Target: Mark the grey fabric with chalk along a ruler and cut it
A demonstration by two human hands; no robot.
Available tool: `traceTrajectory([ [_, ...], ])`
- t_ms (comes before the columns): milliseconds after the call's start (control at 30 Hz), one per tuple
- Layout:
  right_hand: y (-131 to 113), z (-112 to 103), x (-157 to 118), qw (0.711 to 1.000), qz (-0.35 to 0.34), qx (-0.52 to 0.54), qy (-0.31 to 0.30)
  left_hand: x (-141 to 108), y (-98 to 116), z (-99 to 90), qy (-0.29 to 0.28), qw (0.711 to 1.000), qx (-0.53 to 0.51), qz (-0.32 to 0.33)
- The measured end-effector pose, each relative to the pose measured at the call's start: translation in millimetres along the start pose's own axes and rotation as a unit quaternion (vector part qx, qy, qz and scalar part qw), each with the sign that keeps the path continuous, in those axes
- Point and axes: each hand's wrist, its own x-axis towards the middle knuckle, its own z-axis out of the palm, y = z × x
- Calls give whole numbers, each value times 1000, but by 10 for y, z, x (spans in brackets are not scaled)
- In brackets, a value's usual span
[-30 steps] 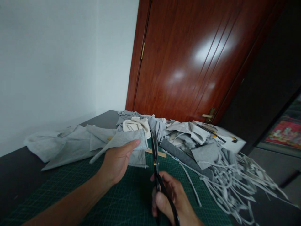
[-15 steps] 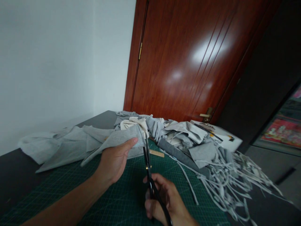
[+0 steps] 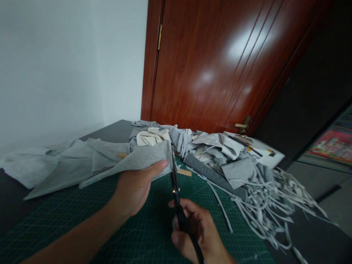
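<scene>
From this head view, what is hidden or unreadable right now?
- Scissors: handle loops covered by right hand; blade tips hidden behind grey cloth.
- Wooden strip: mostly buried under the cloth.
- Left hand: fingers hidden under the cloth, thumb shows.
- Strip pile: count unreadable, tangled.

Work area: dark bench in a room corner beside a wooden door.

A white wall [image 3: 55,66] meets the reddish-brown wooden door [image 3: 220,62], which carries a brass hinge [image 3: 159,32] on its left edge and a brass handle [image 3: 244,124] low on its right. Glossy highlights show on the door panel. The dark bench [image 3: 115,128] stands against the wall. The area right of the door is dark.
</scene>
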Motion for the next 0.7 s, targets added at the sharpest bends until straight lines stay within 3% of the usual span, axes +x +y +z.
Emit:
traceTrajectory([
  [267, 70, -68, -55, 999, 37, -6, 3, -14, 69, 49, 17, 999, 29, -11],
  [500, 38, -83, 24, 999, -36, 7, -3, -21, 84, 148, -22, 1000, 2, -3],
  [700, 17, -50, 3, 997, -66, 22, -16, -60, 80, -6, -18, 998, 42, -32],
])
